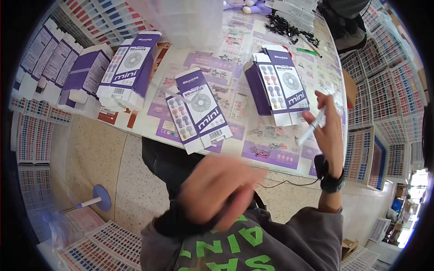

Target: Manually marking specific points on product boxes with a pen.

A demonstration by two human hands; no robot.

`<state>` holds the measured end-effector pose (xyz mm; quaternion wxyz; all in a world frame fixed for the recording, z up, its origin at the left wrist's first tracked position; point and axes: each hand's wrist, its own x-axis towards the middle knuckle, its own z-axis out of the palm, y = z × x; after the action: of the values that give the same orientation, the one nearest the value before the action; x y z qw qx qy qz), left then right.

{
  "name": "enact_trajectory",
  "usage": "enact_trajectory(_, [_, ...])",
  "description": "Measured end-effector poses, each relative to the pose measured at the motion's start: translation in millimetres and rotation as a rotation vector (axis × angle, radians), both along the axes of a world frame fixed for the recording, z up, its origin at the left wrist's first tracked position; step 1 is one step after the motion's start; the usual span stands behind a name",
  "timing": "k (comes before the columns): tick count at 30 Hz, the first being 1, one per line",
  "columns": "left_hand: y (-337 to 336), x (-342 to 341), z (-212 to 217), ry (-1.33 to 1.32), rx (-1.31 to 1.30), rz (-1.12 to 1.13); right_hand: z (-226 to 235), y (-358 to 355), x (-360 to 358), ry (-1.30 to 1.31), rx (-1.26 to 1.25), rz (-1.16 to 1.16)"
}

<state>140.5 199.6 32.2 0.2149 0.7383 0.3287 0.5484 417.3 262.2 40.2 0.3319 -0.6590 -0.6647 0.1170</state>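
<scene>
My right hand [329, 128] is at the table's right side, holding a slim pale stick-like thing [312, 128] between thumb and fingers; its exact kind does not show. Just left of that hand lies a pile of flattened purple-and-white fan cartons [289, 83]. A single flat fan carton [199, 108] rests at the middle of the table, slightly askew, near the front edge. My left hand [221, 187] is raised close to my body, below the table edge in the picture. Motion smears its fingers, so I cannot make out whether it holds anything.
More flat cartons [129, 67] overlap along the left side, with purple cartons [86, 74] beyond them. A translucent plastic bin [185, 22] stands at the back. Black cables [289, 27], a green pen [307, 51] and purple fans [257, 7] lie at the far right. Printed sheets [384, 77] are stacked beside the table.
</scene>
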Motion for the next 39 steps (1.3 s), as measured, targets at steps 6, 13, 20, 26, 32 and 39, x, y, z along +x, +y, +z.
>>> enact_trajectory(6, [99, 92, -63, 0.482, -0.153, 0.244, -31, 28, 30, -0.032, -0.2, 0.168])
enact_trajectory(13, [102, 91, -93, 0.284, -0.455, 0.13, -9, 35, 20, 0.359, -0.028, 0.327])
enact_trajectory(20, [97, 67, -74, -0.15, -1.041, -0.054, -31, 58, 0, 0.971, -0.205, 0.559])
enact_trajectory(26, [96, 61, -73, -0.164, -1.056, -0.103, -38, 55, -18, 0.678, -0.196, 0.413])
enact_trajectory(32, [96, 60, -75, -0.176, -1.076, -0.122, -45, 54, -24, 0.572, -0.146, 0.386])
enact_trajectory(39, [91, 50, -73, -0.24, -1.073, -0.108, -32, 49, -16, 0.655, -0.066, 0.462])
